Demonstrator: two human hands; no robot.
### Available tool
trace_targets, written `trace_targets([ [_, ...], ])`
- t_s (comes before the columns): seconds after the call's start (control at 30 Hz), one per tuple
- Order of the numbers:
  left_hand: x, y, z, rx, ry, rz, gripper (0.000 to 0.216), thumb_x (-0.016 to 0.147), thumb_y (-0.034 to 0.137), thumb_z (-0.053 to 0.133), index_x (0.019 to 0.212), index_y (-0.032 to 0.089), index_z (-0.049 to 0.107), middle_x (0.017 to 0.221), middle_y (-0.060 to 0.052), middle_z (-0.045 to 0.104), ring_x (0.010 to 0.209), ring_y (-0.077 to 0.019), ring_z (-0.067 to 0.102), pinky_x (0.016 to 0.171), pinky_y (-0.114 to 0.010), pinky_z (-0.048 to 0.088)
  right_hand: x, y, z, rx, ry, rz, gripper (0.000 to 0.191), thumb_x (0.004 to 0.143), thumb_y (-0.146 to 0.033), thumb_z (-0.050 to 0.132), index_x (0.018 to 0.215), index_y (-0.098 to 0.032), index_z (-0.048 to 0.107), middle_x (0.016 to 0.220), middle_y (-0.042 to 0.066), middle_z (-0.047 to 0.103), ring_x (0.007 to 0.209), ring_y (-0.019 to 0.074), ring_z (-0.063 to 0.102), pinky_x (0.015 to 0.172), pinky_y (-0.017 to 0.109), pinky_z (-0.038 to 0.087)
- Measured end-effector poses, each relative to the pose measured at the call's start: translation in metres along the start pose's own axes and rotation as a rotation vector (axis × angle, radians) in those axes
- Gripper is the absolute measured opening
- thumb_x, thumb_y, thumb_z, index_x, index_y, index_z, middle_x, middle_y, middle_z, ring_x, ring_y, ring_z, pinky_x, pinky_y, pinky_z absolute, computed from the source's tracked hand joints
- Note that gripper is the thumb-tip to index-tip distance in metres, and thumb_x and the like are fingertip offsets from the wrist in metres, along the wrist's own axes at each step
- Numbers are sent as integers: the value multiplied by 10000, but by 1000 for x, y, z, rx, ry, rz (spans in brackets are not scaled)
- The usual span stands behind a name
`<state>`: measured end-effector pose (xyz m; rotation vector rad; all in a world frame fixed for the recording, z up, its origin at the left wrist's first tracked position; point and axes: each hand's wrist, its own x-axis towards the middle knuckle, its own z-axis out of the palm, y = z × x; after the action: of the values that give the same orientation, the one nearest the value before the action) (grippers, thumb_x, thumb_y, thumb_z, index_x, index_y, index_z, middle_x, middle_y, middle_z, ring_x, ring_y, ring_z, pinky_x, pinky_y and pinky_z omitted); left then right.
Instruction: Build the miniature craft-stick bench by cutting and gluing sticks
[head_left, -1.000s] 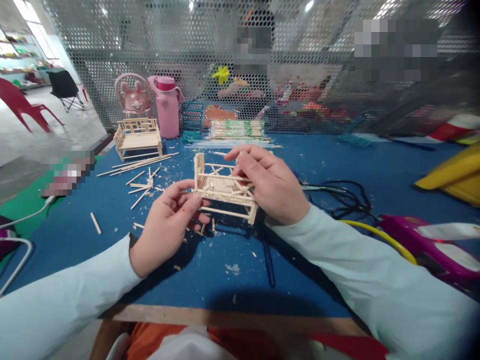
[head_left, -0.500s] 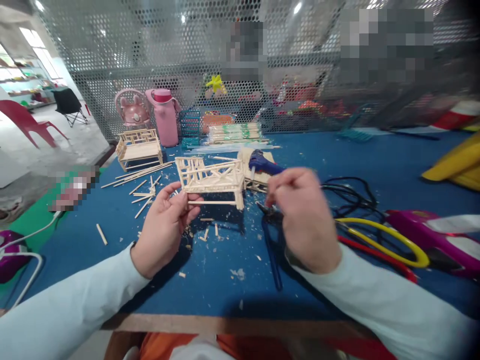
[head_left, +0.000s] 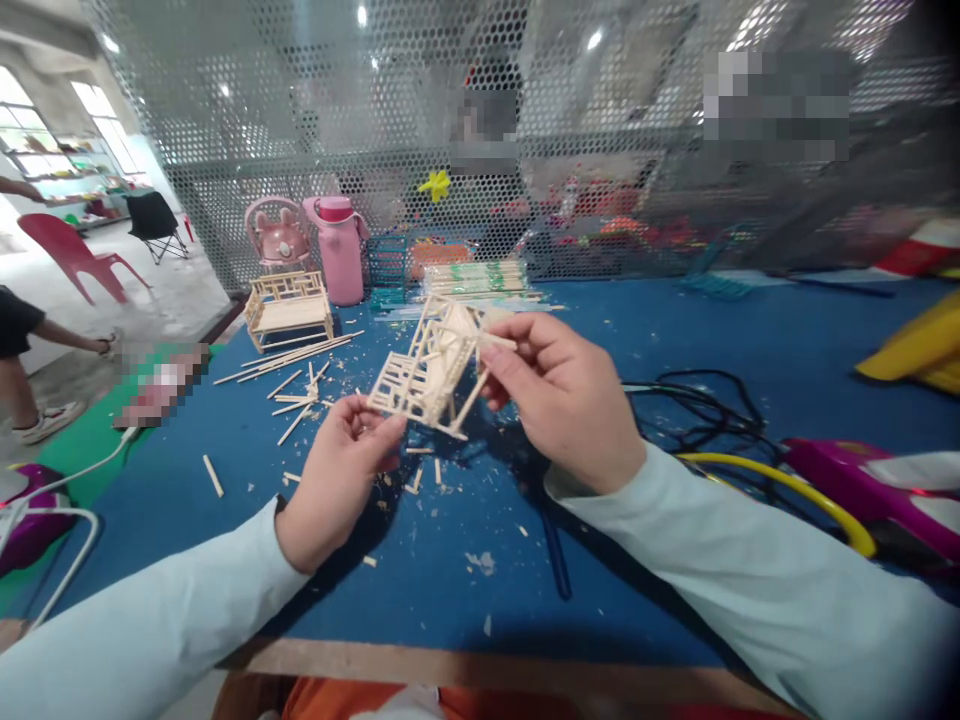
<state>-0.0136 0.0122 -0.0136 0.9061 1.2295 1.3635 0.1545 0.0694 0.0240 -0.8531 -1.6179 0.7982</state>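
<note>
Clock directions are taken from the held frame. A miniature bed-like frame [head_left: 431, 375] of pale wooden sticks is held tilted above the blue counter [head_left: 420, 620], between both hands. The left hand [head_left: 341, 480] pinches its lower edge at 8 o'clock, thumb against bent fingers. The right hand [head_left: 566, 395] pinches a corner at 2 o'clock between thumb and fingers; its far fingertips are partly hidden.

At 10 o'clock a finished-looking miniature stick bench [head_left: 289, 310] stands upright on the counter, with a pink bottle [head_left: 341, 255] just beside it, towards 11. Long sticks [head_left: 289, 358] and a scatter of short sticks [head_left: 304, 400] lie at 9 o'clock. A plastic-wrapped bundle of sticks [head_left: 480, 277] lies at 1 o'clock, near the perforated metal screen [head_left: 360, 110]. Black cables [head_left: 697, 400] lie coiled at 3 o'clock; a yellow curved handle [head_left: 802, 490] lies between 3 and 4, near a purple object [head_left: 862, 480] of undetermined type. A dark blue rod-like handle [head_left: 555, 550] lies at 5 o'clock, partly covered by the right arm. Pale chips [head_left: 480, 563] litter the near surface at 5 to 6 o'clock.
</note>
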Motion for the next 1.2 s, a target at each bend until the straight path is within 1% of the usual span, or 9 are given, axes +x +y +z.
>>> trace_targets([
  [0.07, -7, 1, -5, 256, -50, 107, 293, 748, 275, 632, 674, 197, 359, 521, 100, 347, 447, -45, 317, 432, -169, 275, 5, 1, -6, 24, 5, 7, 139, 804, -317, 618, 807, -199, 544, 598, -32, 558, 445, 86, 515, 416, 221, 442],
  [0.13, -12, 6, -11, 509, -130, 318, 355, 761, 250, 598, 577, 191, 301, 504, 86, 280, 470, -54, 265, 443, -190, 238, 7, 3, -11, 67, -19, 28, 150, 807, -334, 615, 815, -201, 548, 615, -27, 569, 454, 91, 529, 428, 230, 453],
  [0.2, -11, 15, -17, 612, -116, 557, 327, 776, 231, 570, 568, 190, 320, 512, 73, 308, 487, -65, 281, 463, -204, 258, 5, 6, -14, 111, -51, 46, 162, 810, -348, 610, 831, -199, 547, 631, -24, 575, 482, 97, 548, 458, 240, 470],
  [0.3, 4, 28, -21, 626, -22, 683, 146, 780, 231, 559, 715, 191, 434, 647, 40, 455, 562, -85, 390, 514, -215, 319, -1, 8, -14, 134, -54, 29, 176, 814, -355, 606, 855, -198, 538, 643, -27, 573, 505, 95, 544, 486, 239, 466],
  [0.43, 20, 27, -17, 748, -215, 572, 123, 817, 294, 513, 763, 185, 495, 712, 14, 525, 639, -114, 467, 586, -239, 369, -9, 9, -9, 85, -14, -24, 180, 827, -366, 589, 866, -199, 531, 677, -25, 561, 536, 87, 512, 484, 226, 416],
  [0.57, 14, 14, -12, 891, -390, 510, 242, 747, 402, 627, 835, 181, 582, 831, -18, 620, 781, -163, 545, 726, -282, 405, -12, 8, -8, 69, -4, -57, 150, 835, -340, 578, 860, -200, 532, 730, -11, 565, 616, 101, 531, 527, 233, 420],
  [0.83, 11, 10, 2, 796, -290, 452, 282, 668, 423, 721, 762, 193, 586, 813, -7, 634, 793, -175, 562, 762, -278, 394, -16, 3, -5, 70, 12, -10, 157, 833, -373, 575, 848, -223, 529, 739, -5, 587, 664, 126, 568, 522, 240, 424],
  [1.03, 2, 9, 5, 678, -277, 271, 287, 696, 432, 690, 770, 179, 578, 770, -4, 616, 728, -152, 549, 700, -258, 402, -21, 2, -1, 94, -16, -39, 148, 845, -361, 564, 864, -217, 535, 743, -8, 573, 657, 115, 559, 519, 229, 421],
  [1.2, -1, 6, 4, 600, -255, 273, 254, 719, 402, 682, 789, 170, 606, 793, -18, 623, 738, -144, 541, 681, -244, 412, -21, 1, -1, 92, -24, -46, 163, 846, -377, 562, 859, -217, 530, 728, -14, 555, 654, 113, 559, 527, 229, 420],
])
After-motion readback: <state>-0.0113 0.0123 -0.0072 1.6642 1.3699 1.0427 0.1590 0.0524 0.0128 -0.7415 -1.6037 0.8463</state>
